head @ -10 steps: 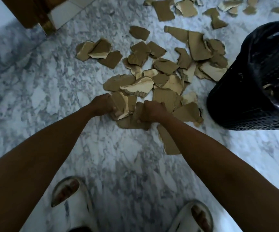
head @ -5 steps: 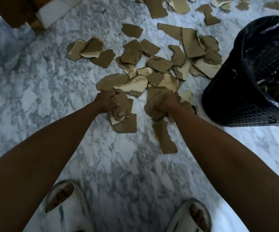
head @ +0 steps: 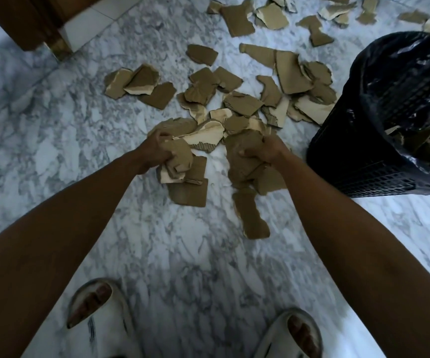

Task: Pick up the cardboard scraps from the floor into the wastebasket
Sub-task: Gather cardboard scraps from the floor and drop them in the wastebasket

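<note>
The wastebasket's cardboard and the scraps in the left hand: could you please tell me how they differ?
The cardboard in the wastebasket lies inside the black liner, partly hidden; the scraps are gripped by the left hand, above the floor. Both are torn brown cardboard.

No readable text, labels, brand names, numbers or signs appear anywhere in this view. The torn cardboard scraps [head: 242,104] show plain brown and pale faces with no print. The black wastebasket [head: 358,156] and its glossy liner bag carry no label. The left white slide sandal [head: 97,329] has a few short dark marks on its strap, too small and blurred to read as letters
</note>
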